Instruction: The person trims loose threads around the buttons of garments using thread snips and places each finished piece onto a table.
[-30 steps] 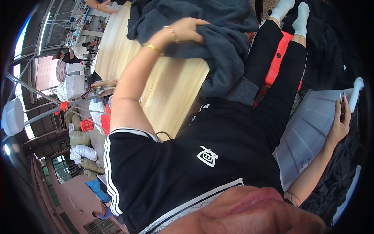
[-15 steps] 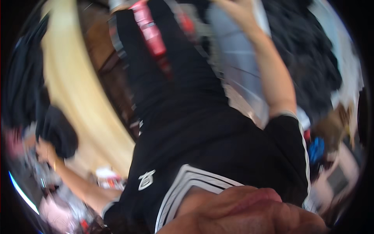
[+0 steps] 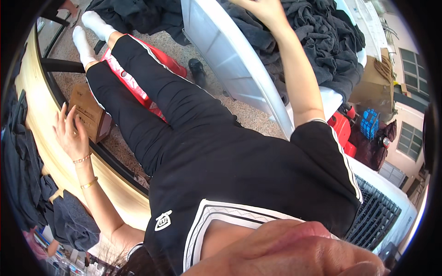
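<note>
1. Since the earlier frame the view has swung; the left hand (image 3: 70, 133) now rests at nine o'clock on the table (image 3: 43, 138) edge, fingers spread, gripping nothing.
2. At twelve o'clock the right hand (image 3: 260, 8) touches the white bin (image 3: 230, 60); its fingers are cut off, grip unclear.
3. Dark clothes (image 3: 317, 41) fill the bin.

I see speckled gravel-like floor (image 3: 258, 115), curved pale wooden tabletop (image 3: 41, 133), windowed building wall (image 3: 407, 96) at right, daylight.
</note>
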Action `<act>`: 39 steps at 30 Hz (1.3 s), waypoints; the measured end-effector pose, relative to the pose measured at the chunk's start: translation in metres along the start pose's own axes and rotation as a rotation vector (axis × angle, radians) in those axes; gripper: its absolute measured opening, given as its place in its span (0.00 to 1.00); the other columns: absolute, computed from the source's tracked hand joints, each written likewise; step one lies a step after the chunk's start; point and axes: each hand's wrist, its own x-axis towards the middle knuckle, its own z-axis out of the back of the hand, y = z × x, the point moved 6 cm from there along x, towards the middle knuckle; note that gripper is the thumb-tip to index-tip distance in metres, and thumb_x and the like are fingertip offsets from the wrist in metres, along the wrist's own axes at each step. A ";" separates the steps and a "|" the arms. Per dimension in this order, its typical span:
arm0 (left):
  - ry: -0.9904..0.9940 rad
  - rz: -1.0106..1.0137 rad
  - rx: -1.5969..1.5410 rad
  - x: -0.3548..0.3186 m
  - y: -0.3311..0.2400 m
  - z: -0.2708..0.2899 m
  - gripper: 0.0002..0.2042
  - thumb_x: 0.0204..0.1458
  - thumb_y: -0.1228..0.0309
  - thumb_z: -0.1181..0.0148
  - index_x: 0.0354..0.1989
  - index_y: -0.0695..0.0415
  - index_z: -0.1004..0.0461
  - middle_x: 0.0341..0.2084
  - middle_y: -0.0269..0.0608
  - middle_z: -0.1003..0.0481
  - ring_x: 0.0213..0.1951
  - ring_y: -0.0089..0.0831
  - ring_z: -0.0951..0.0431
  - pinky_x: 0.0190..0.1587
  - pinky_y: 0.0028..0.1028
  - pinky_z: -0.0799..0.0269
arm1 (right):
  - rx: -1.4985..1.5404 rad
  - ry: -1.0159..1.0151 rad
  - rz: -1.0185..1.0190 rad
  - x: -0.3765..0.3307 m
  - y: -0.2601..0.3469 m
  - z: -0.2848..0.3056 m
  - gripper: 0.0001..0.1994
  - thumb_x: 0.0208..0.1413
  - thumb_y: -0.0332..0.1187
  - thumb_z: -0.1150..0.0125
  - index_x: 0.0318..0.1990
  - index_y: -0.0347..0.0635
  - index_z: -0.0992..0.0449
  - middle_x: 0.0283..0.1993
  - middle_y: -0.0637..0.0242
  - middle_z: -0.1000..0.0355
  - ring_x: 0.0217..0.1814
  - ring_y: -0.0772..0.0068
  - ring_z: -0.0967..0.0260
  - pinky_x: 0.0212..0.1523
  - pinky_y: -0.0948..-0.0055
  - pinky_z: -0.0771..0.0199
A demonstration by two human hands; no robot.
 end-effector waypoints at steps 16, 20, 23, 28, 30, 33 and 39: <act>0.067 0.058 -0.381 -0.019 -0.050 -0.001 0.08 0.56 0.77 0.40 0.42 0.54 0.18 0.53 0.40 0.22 0.65 0.46 0.31 0.67 0.45 0.39 | 1.262 0.127 -0.566 -0.067 -0.145 -0.047 0.19 0.51 0.40 0.29 0.43 0.30 0.19 0.40 0.57 0.19 0.35 0.67 0.20 0.38 0.71 0.19; 0.039 0.115 -0.652 0.003 -0.075 -0.002 0.10 0.56 0.76 0.38 0.46 0.54 0.18 0.53 0.43 0.22 0.65 0.45 0.31 0.66 0.41 0.38 | 1.417 0.272 -0.515 -0.058 -0.036 -0.005 0.22 0.53 0.38 0.35 0.51 0.29 0.23 0.47 0.52 0.20 0.44 0.57 0.19 0.48 0.63 0.17; 0.075 0.241 -1.136 0.026 -0.094 -0.026 0.14 0.59 0.73 0.38 0.53 0.57 0.21 0.56 0.42 0.23 0.63 0.36 0.29 0.65 0.34 0.36 | 1.192 0.258 -0.259 -0.054 0.058 0.012 0.22 0.55 0.37 0.35 0.53 0.29 0.24 0.46 0.54 0.20 0.42 0.61 0.19 0.47 0.68 0.19; 0.440 0.594 -2.226 0.052 -0.136 -0.013 0.33 0.63 0.44 0.50 0.69 0.57 0.35 0.63 0.40 0.32 0.55 0.25 0.30 0.58 0.30 0.38 | 1.065 0.572 -0.041 -0.052 0.195 -0.056 0.13 0.56 0.31 0.32 0.46 0.36 0.20 0.40 0.68 0.23 0.35 0.77 0.29 0.40 0.75 0.27; 0.402 0.565 -2.227 0.053 -0.130 -0.013 0.32 0.63 0.47 0.49 0.68 0.58 0.35 0.62 0.39 0.32 0.54 0.24 0.31 0.57 0.28 0.39 | 1.034 0.606 0.054 -0.065 0.208 -0.080 0.17 0.55 0.31 0.33 0.50 0.31 0.22 0.44 0.62 0.20 0.42 0.74 0.21 0.46 0.75 0.21; 0.352 0.559 -2.085 0.031 -0.111 -0.009 0.29 0.61 0.59 0.45 0.68 0.62 0.36 0.60 0.39 0.31 0.55 0.23 0.32 0.58 0.24 0.40 | 1.136 0.613 0.145 -0.078 0.233 -0.114 0.13 0.53 0.31 0.28 0.44 0.35 0.20 0.41 0.69 0.22 0.42 0.80 0.25 0.46 0.78 0.24; 0.311 0.713 -1.934 -0.033 -0.063 -0.001 0.28 0.59 0.73 0.43 0.67 0.70 0.38 0.63 0.46 0.31 0.65 0.31 0.33 0.68 0.29 0.43 | 1.105 0.625 0.292 -0.095 0.272 -0.165 0.15 0.48 0.40 0.27 0.36 0.39 0.22 0.32 0.69 0.24 0.37 0.78 0.27 0.41 0.74 0.26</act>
